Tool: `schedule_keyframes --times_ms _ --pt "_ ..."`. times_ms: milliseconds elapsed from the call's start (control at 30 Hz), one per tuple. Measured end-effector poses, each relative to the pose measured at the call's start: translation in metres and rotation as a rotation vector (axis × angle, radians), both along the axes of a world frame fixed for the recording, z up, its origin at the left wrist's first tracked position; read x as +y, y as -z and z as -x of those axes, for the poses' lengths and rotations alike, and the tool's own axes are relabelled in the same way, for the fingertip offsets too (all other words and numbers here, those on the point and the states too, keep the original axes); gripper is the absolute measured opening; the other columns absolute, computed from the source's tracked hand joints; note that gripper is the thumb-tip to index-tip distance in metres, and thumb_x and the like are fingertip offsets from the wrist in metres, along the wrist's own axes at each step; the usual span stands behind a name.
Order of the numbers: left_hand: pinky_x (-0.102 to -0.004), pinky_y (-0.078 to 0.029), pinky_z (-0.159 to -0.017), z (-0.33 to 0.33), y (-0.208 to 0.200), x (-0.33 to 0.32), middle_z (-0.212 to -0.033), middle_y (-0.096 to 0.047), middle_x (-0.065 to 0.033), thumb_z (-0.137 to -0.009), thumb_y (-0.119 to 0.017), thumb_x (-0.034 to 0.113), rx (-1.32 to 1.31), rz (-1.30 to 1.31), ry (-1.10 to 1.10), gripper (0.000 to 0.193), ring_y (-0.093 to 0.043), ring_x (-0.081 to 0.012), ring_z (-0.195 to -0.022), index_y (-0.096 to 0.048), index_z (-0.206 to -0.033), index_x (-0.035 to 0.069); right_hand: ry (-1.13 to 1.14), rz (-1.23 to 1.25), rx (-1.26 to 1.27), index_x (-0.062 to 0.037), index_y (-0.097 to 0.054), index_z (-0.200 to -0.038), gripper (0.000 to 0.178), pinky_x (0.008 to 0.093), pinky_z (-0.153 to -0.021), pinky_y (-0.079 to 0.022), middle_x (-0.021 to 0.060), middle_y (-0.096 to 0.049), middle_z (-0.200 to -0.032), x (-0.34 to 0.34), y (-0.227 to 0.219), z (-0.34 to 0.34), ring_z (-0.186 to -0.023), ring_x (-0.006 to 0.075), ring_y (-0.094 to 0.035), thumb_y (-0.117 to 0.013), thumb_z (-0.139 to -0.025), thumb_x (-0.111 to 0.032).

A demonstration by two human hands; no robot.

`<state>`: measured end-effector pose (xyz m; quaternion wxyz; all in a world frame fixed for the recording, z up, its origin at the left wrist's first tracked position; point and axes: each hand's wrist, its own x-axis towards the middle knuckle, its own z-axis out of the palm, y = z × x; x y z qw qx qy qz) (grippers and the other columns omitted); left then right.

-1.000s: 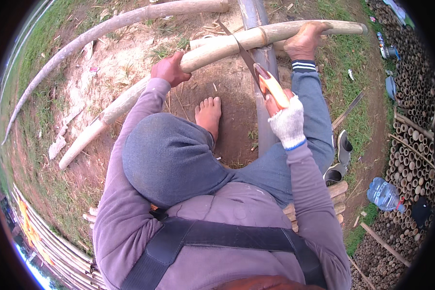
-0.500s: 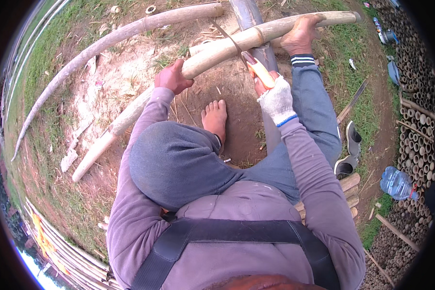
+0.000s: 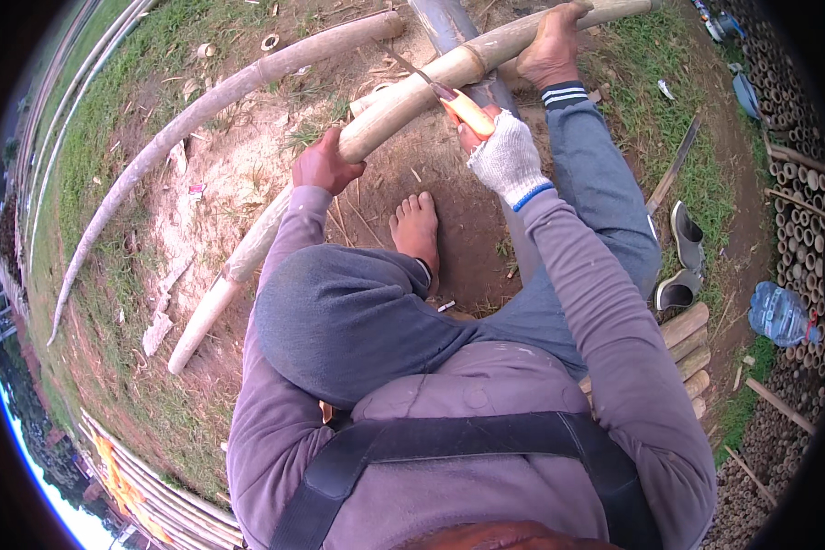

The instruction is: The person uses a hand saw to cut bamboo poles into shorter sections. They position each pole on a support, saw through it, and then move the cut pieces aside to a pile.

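Bamboo pole [image 3: 385,118] in left hand [image 3: 324,163], saw [image 3: 471,113] in right hand [image 3: 504,158]

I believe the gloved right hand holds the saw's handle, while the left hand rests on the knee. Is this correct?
Wrong only about the left hand: the head view shows it on the bamboo pole. The gloved right hand does hold the saw's handle.

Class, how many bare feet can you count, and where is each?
2: one foot rests on the brown soil; the other foot is on the bamboo pole, right of the saw.
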<state>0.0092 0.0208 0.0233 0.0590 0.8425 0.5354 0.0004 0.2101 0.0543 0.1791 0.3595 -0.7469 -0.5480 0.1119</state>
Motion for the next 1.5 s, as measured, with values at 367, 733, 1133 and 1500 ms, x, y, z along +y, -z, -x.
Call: schedule_keyframes --times_ms 367,733,1133,1500 --pt "-0.0461 -0.053 -0.092 0.0 0.003 -0.003 -0.115 -0.065 -0.0084 -0.1 -0.057 0.011 0.019 0.011 -0.016 0.022 -0.066 -0.0284 -0.113 -0.056 -0.121 0.011 -0.085 -0.11 0.135 0.0021 -0.068 -0.096 0.015 0.0435 -0.065 -0.053 0.0203 -0.067 -0.08 -0.108 -0.039 -0.02 -0.071 0.0363 -0.07 -0.076 -0.094 -0.01" --pt "-0.0472 -0.053 -0.092 -0.006 0.006 -0.005 -0.116 -0.065 -0.0093 -0.1 -0.057 0.012 0.053 0.009 -0.015 0.021 -0.066 -0.03 -0.114 -0.056 -0.121 0.011 -0.128 -0.116 0.09 0.0032 -0.069 -0.1 0.012 0.0438 -0.065 -0.052 0.0185 -0.067 -0.083 -0.134 -0.055 -0.035 -0.074 0.0373 -0.069 -0.074 -0.093 -0.006" --pt "-0.0518 -0.061 -0.09 0.094 -0.115 0.177 -0.118 -0.076 -0.0246 -0.07 -0.089 0.059 -0.011 0.211 -0.175 0.104 -0.075 -0.0439 -0.106 -0.052 -0.156 0.015 0.044 -0.04 0.3 -0.0009 -0.065 -0.09 0.027 0.0475 -0.063 -0.051 0.0241 -0.066 -0.078 -0.11 -0.01 -0.008 -0.072 0.044 -0.068 -0.08 -0.09 -0.023" --pt "-0.0473 -0.057 -0.105 0.059 -0.058 0.143 -0.142 -0.067 -0.0222 -0.082 -0.088 0.045 -0.091 0.415 -0.021 0.082 -0.067 -0.0394 -0.128 -0.056 -0.149 0.01 0.413 -0.179 -0.122 0.0023 -0.066 -0.098 0.021 0.0372 -0.063 -0.046 0.0075 -0.058 -0.077 -0.27 -0.147 -0.075 -0.067 0.0201 -0.06 -0.071 -0.102 -0.018"
